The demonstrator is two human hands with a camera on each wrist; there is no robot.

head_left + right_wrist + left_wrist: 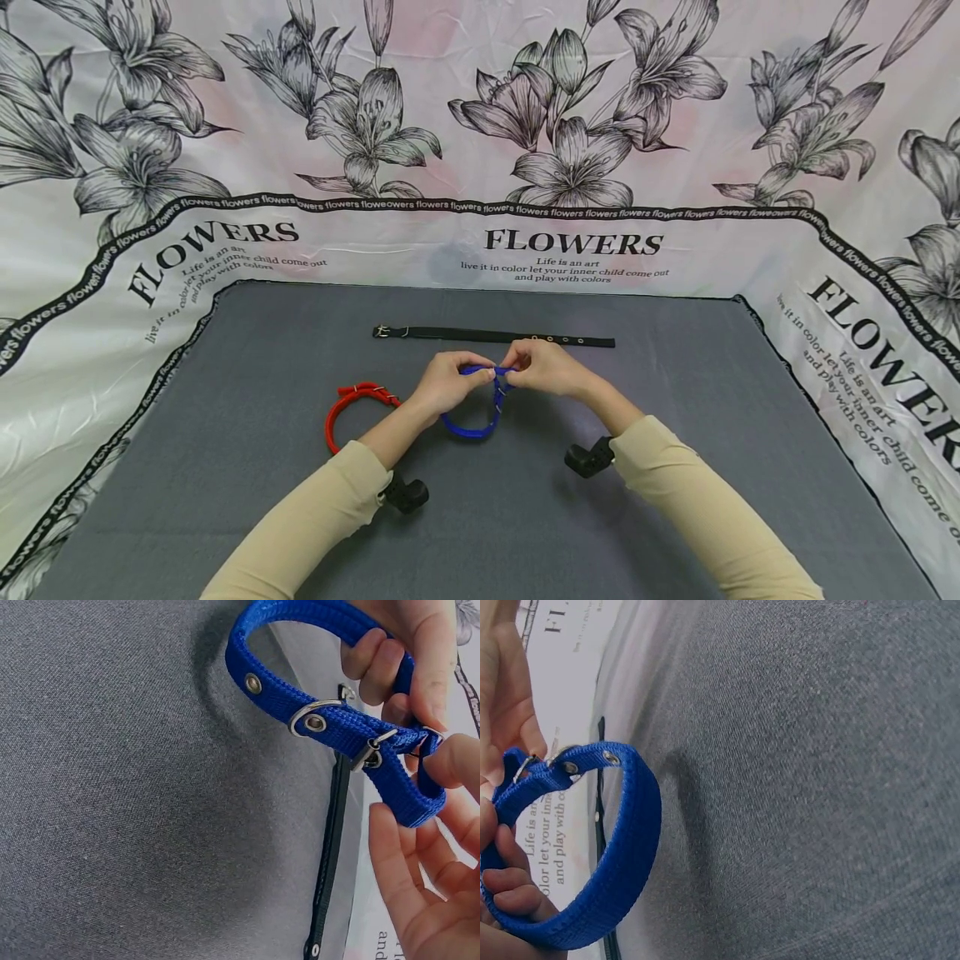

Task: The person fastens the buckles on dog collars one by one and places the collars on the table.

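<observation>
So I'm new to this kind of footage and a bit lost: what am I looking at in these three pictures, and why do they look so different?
No machine here: a person works with two bare hands. The wide picture comes from a camera on the head, looking down at a grey mat edged by flower-printed cloth. The two close pictures come from small cameras strapped to each wrist, so they look sideways and very near.

Both hands hold a blue collar above the mat: the left hand and the right hand pinch it near its metal buckle. On the mat lie a red collar, curled into a loop, and a black collar, laid out straight beyond the hands.
</observation>
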